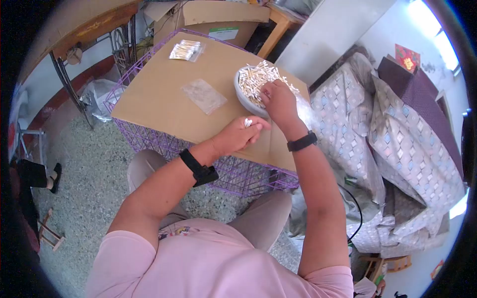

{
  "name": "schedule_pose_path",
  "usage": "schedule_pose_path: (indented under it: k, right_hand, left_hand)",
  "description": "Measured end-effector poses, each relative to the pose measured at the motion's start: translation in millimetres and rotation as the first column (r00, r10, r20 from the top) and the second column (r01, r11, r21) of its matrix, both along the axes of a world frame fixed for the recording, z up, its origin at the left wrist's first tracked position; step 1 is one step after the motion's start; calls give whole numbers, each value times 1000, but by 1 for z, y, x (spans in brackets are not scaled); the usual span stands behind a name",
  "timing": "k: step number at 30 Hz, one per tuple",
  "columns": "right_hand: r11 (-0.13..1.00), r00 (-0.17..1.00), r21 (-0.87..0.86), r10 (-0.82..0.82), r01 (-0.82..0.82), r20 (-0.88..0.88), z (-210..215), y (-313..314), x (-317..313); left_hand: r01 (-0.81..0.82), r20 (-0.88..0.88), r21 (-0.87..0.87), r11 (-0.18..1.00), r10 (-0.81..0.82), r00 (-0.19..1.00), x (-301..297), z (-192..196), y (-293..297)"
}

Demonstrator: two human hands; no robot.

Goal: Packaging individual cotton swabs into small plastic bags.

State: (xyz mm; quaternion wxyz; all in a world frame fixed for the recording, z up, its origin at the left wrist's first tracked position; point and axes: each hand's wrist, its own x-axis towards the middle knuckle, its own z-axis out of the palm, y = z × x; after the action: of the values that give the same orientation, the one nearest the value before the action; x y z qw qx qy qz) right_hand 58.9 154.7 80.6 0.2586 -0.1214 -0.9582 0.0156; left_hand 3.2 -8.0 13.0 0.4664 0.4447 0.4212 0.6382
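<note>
A round pale bowl heaped with loose cotton swabs stands at the right side of a cardboard sheet. My right hand reaches over its near right rim, fingers curled and pinched at the swabs; what lies between the fingertips is mostly hidden. Just in front of the bowl, my left hand is closed around a few cotton swabs, whose white tips show above the fist. A clear plastic bag lies flat left of the bowl. Farther back rests a clear bag filled with cotton swabs.
The cardboard lies on a purple wire cage. More clear plastic sits right of the bowl. Patterned cloth covers something bulky on the right. Behind stand a cardboard box and a wooden table; another person's foot shows at left.
</note>
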Motion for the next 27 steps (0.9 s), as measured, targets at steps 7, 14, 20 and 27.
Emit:
schedule_pose_path:
  k: [7,14,20,27]
  right_hand:
    - [996,994,6,-91,91,-62,13,-15,26]
    - [902,948,-432,-155,21,-278,-6,-38,83]
    - [585,934,-803,-211,-115,-288,-54,-58,102]
    - [771,954,-635,-151,-49,-257,-67,-57,99]
  left_hand:
    - [-4,44,20,1000,3,999,1,-4,1]
    - [-127,113,-38,991,131,985,1,0,-2]
    - [-129,224,-15,992,129,966,-1,2,-2]
    - [-166,157,-25,986,168,973,1,-5,3]
